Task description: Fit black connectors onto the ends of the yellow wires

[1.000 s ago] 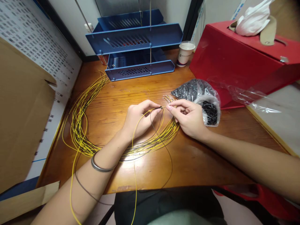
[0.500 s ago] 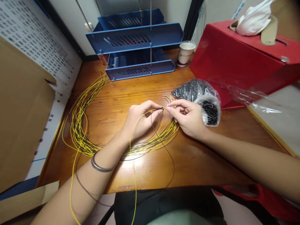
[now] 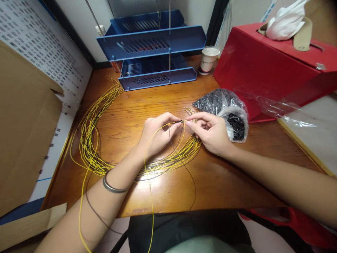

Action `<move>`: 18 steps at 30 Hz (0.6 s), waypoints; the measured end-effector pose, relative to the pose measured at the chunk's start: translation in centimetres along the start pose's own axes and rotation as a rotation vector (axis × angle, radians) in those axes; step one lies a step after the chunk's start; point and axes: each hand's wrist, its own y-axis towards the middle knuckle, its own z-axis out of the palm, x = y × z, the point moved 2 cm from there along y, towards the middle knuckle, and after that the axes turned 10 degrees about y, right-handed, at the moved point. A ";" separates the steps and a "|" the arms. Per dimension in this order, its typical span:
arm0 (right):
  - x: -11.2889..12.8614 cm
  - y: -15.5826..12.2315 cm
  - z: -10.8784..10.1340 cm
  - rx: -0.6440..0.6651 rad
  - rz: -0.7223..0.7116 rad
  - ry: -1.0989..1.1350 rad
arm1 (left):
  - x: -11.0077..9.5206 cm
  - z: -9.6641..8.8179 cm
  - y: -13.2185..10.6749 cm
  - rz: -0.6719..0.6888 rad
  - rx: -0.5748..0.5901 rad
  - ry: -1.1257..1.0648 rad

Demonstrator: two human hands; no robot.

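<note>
My left hand [image 3: 160, 135] is closed in a pinch on a thin yellow wire [image 3: 145, 154] and a thin dark wire [image 3: 194, 182], whose lengths hang down in loops. A small dark piece shows at the left fingertips, too small to name. My right hand [image 3: 214, 133] is closed, with thumb and forefinger pinching at the wires' tip just to the right of the left fingertips. Beneath both hands a large curved bundle of yellow and black wires [image 3: 89, 144] lies on the wooden table [image 3: 223, 186]. Its near ends fan out beside my right hand.
A clear plastic bag [image 3: 210, 101] of small black parts lies open behind my right hand. Farther back are a blue two-tier tray [image 3: 158, 79], a paper cup [image 3: 208, 63] and a red box [image 3: 252, 66] with tissue on top. Cardboard [image 3: 23, 133] stands at left.
My fingertips have shifted very slightly to the left, and a small light tip shows a little more between them. The hanging wire loops have swayed slightly.
</note>
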 end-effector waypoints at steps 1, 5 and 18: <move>0.0 0.0 0.0 -0.003 0.000 -0.003 | 0.0 0.0 0.0 0.001 0.000 0.003; 0.1 0.1 0.0 -0.033 0.006 0.005 | 0.1 0.1 0.0 0.000 -0.006 -0.004; 0.2 -0.1 0.1 -0.070 -0.003 -0.036 | 0.3 0.2 -0.1 -0.015 -0.012 -0.038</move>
